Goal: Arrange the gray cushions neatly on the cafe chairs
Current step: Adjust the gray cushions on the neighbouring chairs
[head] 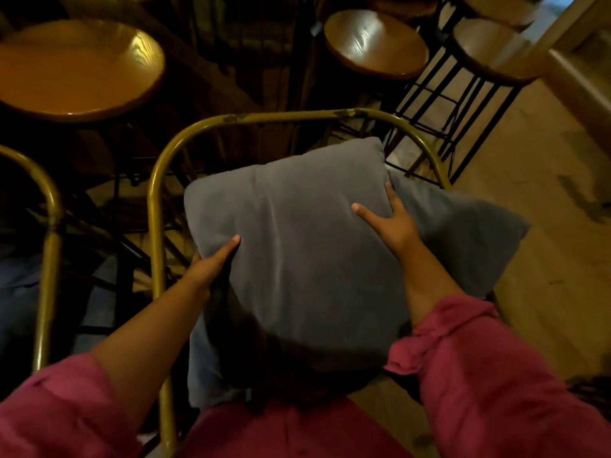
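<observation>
dim cafe corner, pale wood floor [529, 180] to the right, dark under the furniture. round wooden stools [375, 44] on thin black metal legs at the back, glossy grain catching light; larger round wooden table [76, 67] at far left, amber and polished. bent brass-coloured tube chair [155, 206] in the middle, paint chipped along the top curve; second such tube [49, 226] at the left edge.

top cushion [297, 246]: square, gray, soft matte cloth with faint creases, held tilted over the chair seat, far corner near the top rail. lower cushion [463, 233]: same gray, fuzzier look, lying beneath and jutting out to the right past the chair frame.

left hand [211, 266] clasping the top cushion's left edge, thumb on the upper face, fingers hidden underneath. right hand [390, 223] spread on the right side, thumb pressing the upper face, fingers wrapped over the edge between the two cushions; gripping that edge. pink sleeves [469, 365] rolled to the forearms, loose woven cloth, at the bottom.
</observation>
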